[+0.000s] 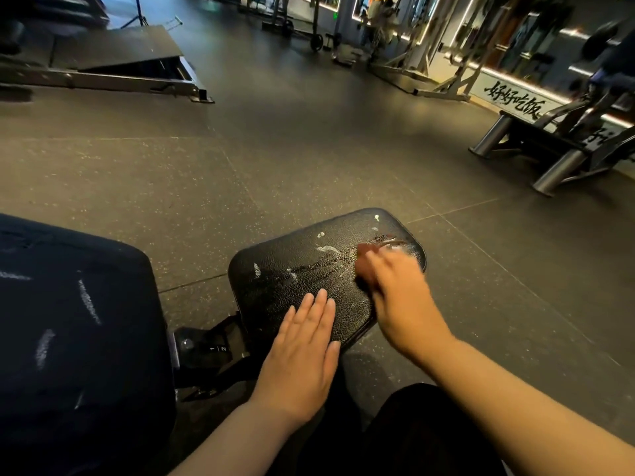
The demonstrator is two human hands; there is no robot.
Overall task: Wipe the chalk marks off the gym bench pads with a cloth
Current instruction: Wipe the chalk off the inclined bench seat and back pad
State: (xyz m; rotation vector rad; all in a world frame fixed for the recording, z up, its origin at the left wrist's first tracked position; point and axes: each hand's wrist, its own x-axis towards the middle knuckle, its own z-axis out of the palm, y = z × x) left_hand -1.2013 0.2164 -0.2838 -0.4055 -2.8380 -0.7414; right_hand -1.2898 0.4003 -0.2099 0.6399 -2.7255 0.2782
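Head: left fingers (318,310) flat on pad (271,298); right fingers (386,269) blurred, cloth (365,251) grip unclear.

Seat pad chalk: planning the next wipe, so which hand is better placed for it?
Right: the right hand holds the cloth on the seat pad beside the chalk; the left hand lies flat, empty.

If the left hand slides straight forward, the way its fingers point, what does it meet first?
Probably the white chalk smear near the middle of the seat pad, ahead of the left hand. The right hand with the cloth lies beside that line.
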